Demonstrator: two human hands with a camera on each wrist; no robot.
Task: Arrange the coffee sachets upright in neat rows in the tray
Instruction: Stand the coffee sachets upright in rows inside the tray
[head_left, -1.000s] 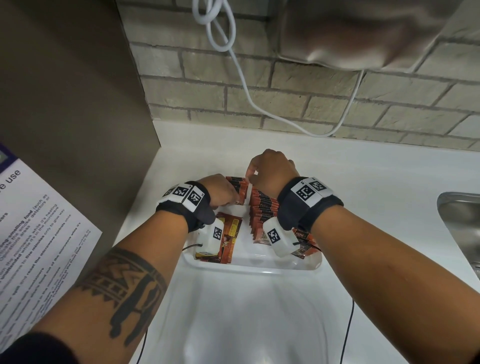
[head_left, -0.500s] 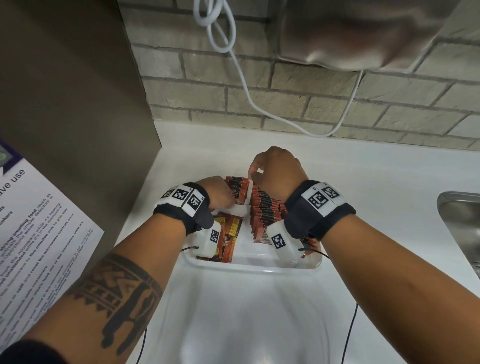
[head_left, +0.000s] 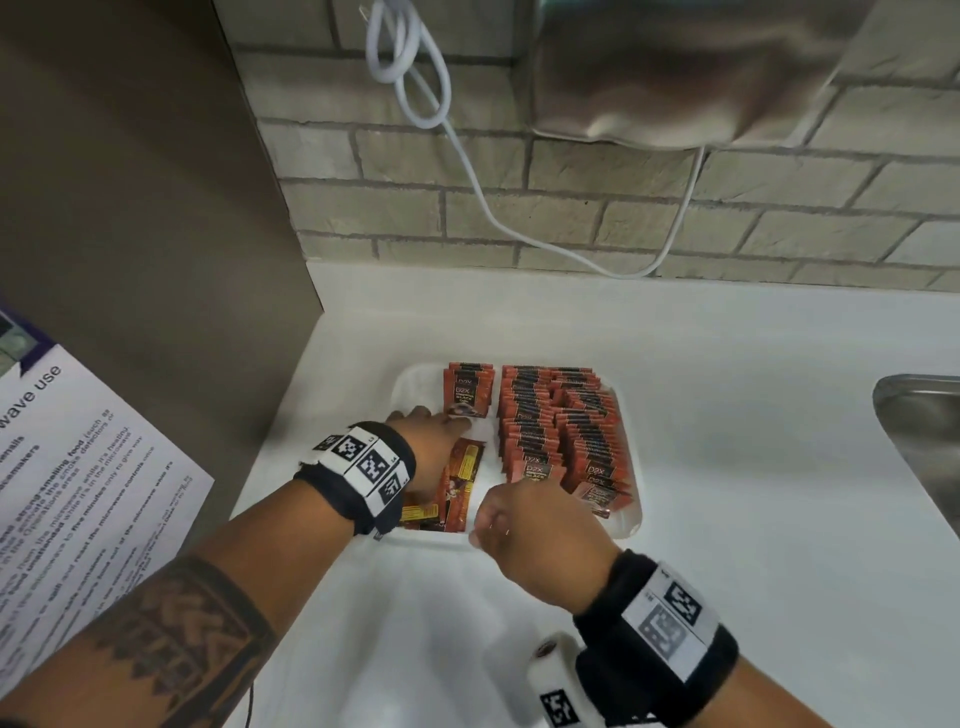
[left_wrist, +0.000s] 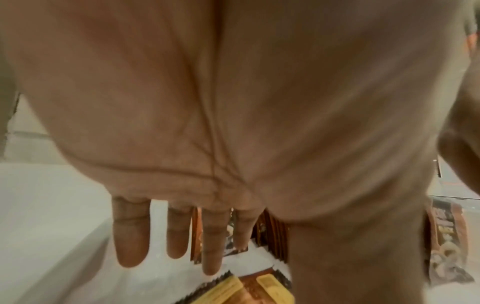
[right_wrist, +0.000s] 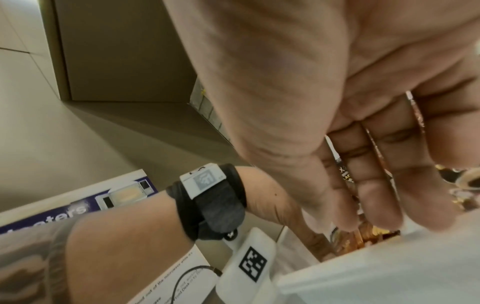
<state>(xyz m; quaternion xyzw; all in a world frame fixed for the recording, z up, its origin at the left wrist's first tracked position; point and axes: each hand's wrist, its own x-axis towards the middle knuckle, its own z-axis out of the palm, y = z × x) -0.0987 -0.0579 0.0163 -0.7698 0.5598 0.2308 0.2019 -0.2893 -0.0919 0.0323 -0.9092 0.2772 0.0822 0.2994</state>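
Sachets (head_left: 558, 431) uncovered; right hand (head_left: 540, 538) pulled back to tray's (head_left: 631, 519) near edge

The left hand (head_left: 434, 449) covers part of the flat sachets (head_left: 457, 486) in the tray (head_left: 631, 522), so their number cannot be told. The right hand (head_left: 537, 535) hides its own fingertips in the head view and also the near rim of the tray. In the right wrist view the fingers (right_wrist: 374, 181) are blurred; whether they pinch a sachet cannot be told. The sink (head_left: 919, 441) and the printed notice (head_left: 78, 467) are cut off by the picture's edges. The small print on the notice is too blurred to read.
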